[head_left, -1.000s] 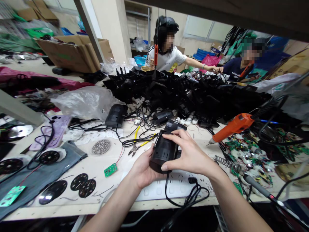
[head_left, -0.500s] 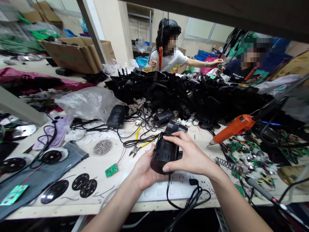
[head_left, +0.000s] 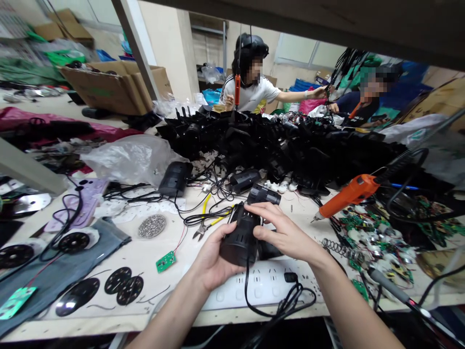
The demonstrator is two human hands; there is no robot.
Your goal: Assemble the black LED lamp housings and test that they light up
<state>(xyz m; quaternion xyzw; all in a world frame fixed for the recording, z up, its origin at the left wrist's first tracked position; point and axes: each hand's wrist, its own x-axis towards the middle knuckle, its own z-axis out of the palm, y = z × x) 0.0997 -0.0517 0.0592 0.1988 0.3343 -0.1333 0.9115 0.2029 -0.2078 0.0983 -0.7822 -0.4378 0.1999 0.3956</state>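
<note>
A black plastic housing (head_left: 240, 237) with a slotted side and a black cord hanging from it is held just above the bench. My left hand (head_left: 210, 259) cups it from below and the left, fingers wrapped round it. My right hand (head_left: 285, 235) grips its top and right side, thumb pressed on the near face. The cord (head_left: 286, 303) coils over the white power strip (head_left: 254, 283) under my hands. Another black housing part (head_left: 264, 195) lies just behind.
Yellow-handled pliers (head_left: 207, 220), a small green circuit board (head_left: 166, 261), a pile of screws (head_left: 152, 226) and black discs (head_left: 123, 286) lie left. An orange electric screwdriver (head_left: 350, 194) hangs right. A heap of black parts (head_left: 283, 143) fills the middle; two people work beyond it.
My hands have turned the black housing a little and shifted it slightly left and down; my right thumb now presses lower on its near face. The far person's arm has lifted.
</note>
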